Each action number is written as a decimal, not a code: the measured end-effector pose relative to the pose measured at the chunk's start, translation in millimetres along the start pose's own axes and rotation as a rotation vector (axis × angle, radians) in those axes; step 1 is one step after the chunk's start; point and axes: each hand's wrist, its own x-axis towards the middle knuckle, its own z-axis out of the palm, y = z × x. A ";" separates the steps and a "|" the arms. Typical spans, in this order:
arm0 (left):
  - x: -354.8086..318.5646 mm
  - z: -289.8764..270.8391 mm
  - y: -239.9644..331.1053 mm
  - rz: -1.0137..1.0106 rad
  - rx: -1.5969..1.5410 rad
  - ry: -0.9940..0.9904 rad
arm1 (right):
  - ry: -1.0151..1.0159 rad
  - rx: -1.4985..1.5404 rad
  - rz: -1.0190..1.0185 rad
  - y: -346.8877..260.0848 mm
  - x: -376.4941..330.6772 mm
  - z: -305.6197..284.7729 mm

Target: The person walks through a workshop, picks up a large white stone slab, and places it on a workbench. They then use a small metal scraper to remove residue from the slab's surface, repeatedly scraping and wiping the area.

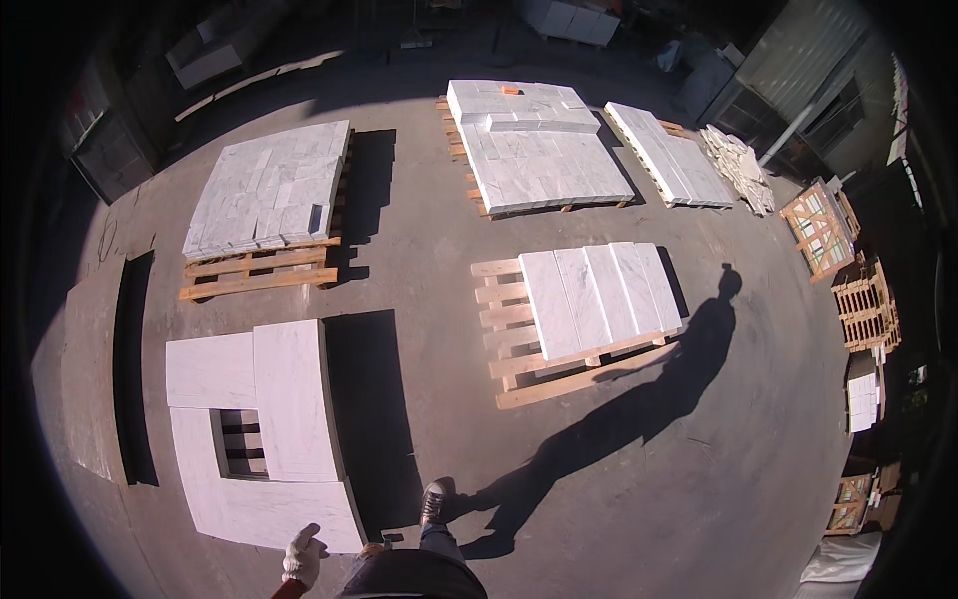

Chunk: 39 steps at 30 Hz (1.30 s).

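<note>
Looking down, head view: a sunlit concrete yard (419,290) set with pallets of pale stone.
Left hand: the gloved left hand (301,557), in a whitish work glove, comes up from the lower edge and sits at the near corner of the nearest stack; fingers look loosely spread, gripping nothing, and whether they touch the stone I cannot tell.
Right hand: out of the picture.
Nearest stack: large white marble slabs laid flat in a square ring (289,399), at lower left just ahead of the glove; smooth, matt, faintly veined, with straight sawn edges. A rectangular gap in the middle shows the wooden pallet slats (241,444) beneath.
Centre pallet: four long white veined marble planks (599,297) lying side by side on a bare pine pallet (509,339), whose boards stick out on the left and near sides.
Far left pallet: grey-white marble tiles in flat courses (269,185) on rough timber.
Far pallets: two more flat stacks of pale tiles (539,145), well apart from the hand.
Foot: a brown boot (432,502) on the concrete, beside the nearest stack.
Shadow: the person's long dark shadow (639,399) runs right across the ground.
</note>
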 end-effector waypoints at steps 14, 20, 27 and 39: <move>160.8 -87.6 107.6 -0.155 -0.169 -0.010 | 0.029 0.155 -0.564 -442.7 -139.1 249.4; 328.6 -117.8 228.2 0.698 1.461 -0.214 | 0.042 0.186 -0.587 -602.9 -179.7 344.5; 485.9 -86.5 563.4 0.218 -0.249 -0.215 | -0.064 0.181 -0.583 -681.7 -186.9 434.2; 595.3 -56.4 860.5 0.301 0.368 -0.171 | 0.097 -0.272 -0.495 -1047.9 -189.4 497.9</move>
